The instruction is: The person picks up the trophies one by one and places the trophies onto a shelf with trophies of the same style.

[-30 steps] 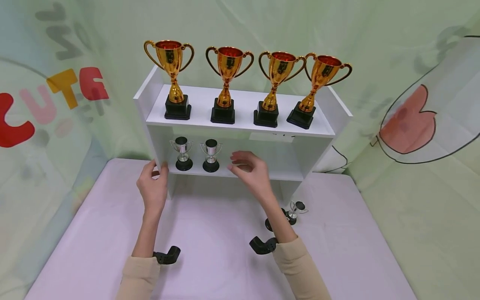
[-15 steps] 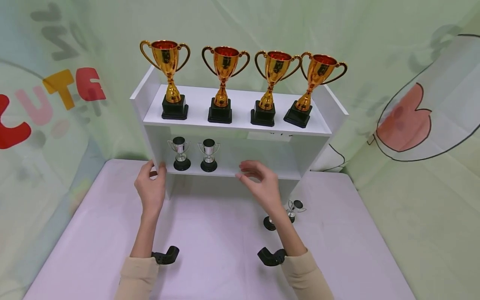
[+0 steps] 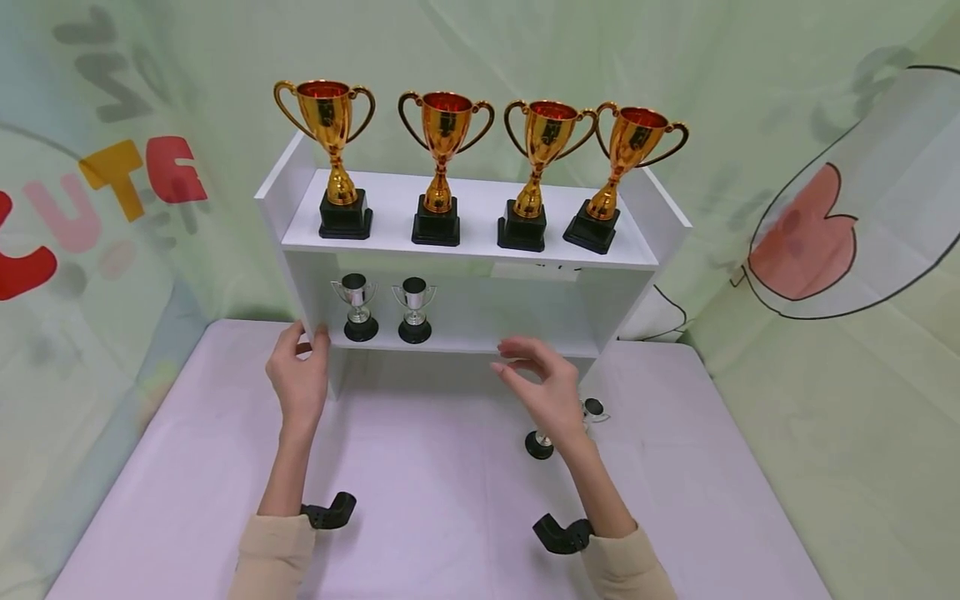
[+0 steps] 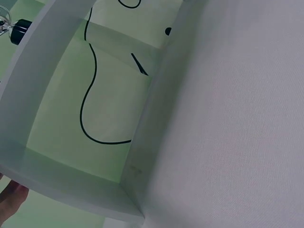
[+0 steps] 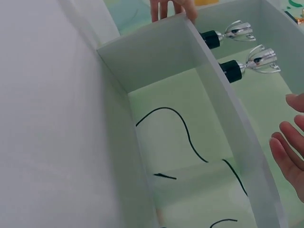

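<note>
A white shelf stands on the table, and my left hand grips its left side panel, thumb at the front edge. In the right wrist view that hand's fingers show over the panel. Two small silver trophy cups, one at the left and another beside it, stand upright on the middle shelf. My right hand is in front of the shelf's right part, fingers gently curved, nothing between them and the thumb. Partly behind it on the table are more silver cups, one base and one bowl showing.
Several gold trophy cups on black bases line the top shelf; the rightmost one leans in this view. A pale cloth covers the table. Printed curtains hang behind and at the sides.
My right hand has moved away from the middle shelf, rightward and down toward the silver cups on the table. My left hand stays on the side panel. The head view has shifted slightly.
</note>
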Motion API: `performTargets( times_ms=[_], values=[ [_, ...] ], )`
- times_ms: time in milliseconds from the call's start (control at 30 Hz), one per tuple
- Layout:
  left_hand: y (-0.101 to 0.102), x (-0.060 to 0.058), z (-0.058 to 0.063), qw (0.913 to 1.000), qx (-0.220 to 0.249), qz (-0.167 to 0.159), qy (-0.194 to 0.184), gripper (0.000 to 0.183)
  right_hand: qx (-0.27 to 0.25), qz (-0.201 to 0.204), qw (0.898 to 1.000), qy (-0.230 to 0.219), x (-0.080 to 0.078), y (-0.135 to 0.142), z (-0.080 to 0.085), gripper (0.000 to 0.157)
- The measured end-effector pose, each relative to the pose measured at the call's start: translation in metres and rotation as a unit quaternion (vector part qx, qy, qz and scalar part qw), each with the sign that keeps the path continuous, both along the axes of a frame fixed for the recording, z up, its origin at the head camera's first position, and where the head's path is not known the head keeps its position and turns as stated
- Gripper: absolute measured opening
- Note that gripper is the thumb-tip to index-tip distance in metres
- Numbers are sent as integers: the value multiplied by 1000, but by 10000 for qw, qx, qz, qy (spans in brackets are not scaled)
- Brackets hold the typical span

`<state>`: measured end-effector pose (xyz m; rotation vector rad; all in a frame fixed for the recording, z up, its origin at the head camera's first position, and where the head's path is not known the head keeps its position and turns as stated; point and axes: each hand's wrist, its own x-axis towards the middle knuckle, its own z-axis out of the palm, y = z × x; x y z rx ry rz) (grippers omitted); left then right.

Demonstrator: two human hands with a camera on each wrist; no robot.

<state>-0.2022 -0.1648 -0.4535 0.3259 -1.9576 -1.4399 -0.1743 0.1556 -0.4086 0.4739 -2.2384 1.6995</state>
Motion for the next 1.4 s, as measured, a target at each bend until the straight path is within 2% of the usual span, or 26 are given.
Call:
performTargets(
  times_ms=[200, 500, 833, 1067, 1400],
  values=[
    [0, -1, -1, 10000, 1, 4, 26, 27, -102, -46, 9997, 194, 9, 15, -8, 29],
    [0, -1, -1, 10000, -53, 16, -50, 28, 462, -495, 9934, 929, 19, 30, -22, 38],
    [0, 0, 0, 10000, -81, -29, -18, 29, 768, -875, 9873, 1082, 25, 48, -41, 41],
    [0, 0, 0, 10000, -80, -6, -20, 28, 876, -1201, 9848, 900, 31, 53, -50, 44],
    [0, 0, 0, 10000, -75, 8, -49, 28, 1126, -1591, 9807, 170, 36, 54, -69, 47]
  ],
)
